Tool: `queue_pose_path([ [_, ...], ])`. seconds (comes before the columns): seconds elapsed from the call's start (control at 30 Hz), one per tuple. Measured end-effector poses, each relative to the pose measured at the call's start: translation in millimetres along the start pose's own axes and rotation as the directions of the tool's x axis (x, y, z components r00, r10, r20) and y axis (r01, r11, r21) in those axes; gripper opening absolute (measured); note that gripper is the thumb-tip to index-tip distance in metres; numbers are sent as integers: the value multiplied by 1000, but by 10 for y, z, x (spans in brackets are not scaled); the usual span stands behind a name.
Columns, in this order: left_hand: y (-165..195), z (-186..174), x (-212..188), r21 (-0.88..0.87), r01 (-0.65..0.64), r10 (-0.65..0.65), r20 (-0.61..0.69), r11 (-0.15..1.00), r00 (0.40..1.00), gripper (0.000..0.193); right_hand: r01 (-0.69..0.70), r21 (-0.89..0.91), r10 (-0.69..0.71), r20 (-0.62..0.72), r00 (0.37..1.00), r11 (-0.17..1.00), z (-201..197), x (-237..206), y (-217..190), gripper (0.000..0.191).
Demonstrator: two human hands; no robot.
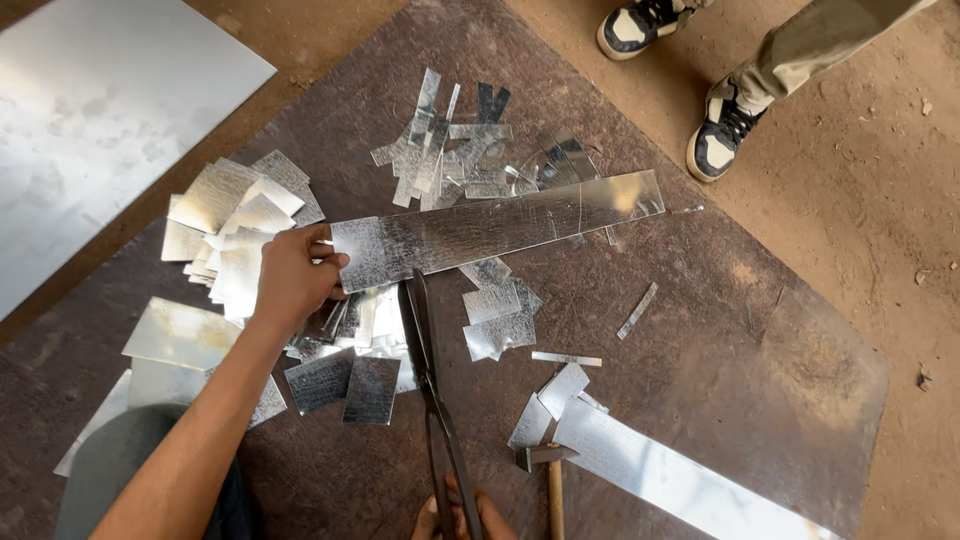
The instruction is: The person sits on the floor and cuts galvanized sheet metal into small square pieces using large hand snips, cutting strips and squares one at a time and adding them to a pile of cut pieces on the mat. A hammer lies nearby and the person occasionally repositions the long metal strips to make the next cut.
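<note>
A dark mat (700,400) lies on the dirt, and everything is placed against it. Across its middle runs the long strip (500,225), raised off it, with your left hand (290,280) pinching the strip's left end, thumb on top. The shears (430,370) reach up from the mat's near edge, blades meeting the strip's lower edge; your right hand (465,515) wraps their handles, fingers closed. Just right of them lies a hammer (550,470).
</note>
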State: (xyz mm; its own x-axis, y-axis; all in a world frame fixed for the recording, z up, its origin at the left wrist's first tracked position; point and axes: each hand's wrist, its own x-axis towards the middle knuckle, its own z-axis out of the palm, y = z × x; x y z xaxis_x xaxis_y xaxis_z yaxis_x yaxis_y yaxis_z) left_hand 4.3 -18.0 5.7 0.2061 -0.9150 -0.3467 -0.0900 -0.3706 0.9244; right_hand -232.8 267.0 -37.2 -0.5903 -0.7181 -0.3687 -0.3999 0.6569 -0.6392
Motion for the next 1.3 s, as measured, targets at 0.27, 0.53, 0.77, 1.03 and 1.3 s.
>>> queue_pose_path([
  [0.27, -247, 197, -247, -46, 146, -139, 121, 988, 983, 40, -279, 221, 12, 764, 645, 934, -900, 234, -514, 61],
  [0.53, -399, 267, -312, -44, 176, -166, 166, 983, 972, 42, -225, 224, -55, 815, 577, 948, -944, 242, -464, 67],
  [0.77, -438, 249, -286, -44, 185, -174, 187, 982, 967, 35, -335, -128, 328, 685, 650, 933, -691, 317, -687, 62],
  [1.03, -391, 258, -321, -39, 160, -148, 212, 986, 966, 33, 230, -133, -86, 661, 745, 964, -485, 342, -707, 49],
  [1.3, -222, 124, -398, -3, 223, -218, 198, 975, 956, 34, 418, -209, -258, 530, 808, 884, -308, 302, -525, 43],
])
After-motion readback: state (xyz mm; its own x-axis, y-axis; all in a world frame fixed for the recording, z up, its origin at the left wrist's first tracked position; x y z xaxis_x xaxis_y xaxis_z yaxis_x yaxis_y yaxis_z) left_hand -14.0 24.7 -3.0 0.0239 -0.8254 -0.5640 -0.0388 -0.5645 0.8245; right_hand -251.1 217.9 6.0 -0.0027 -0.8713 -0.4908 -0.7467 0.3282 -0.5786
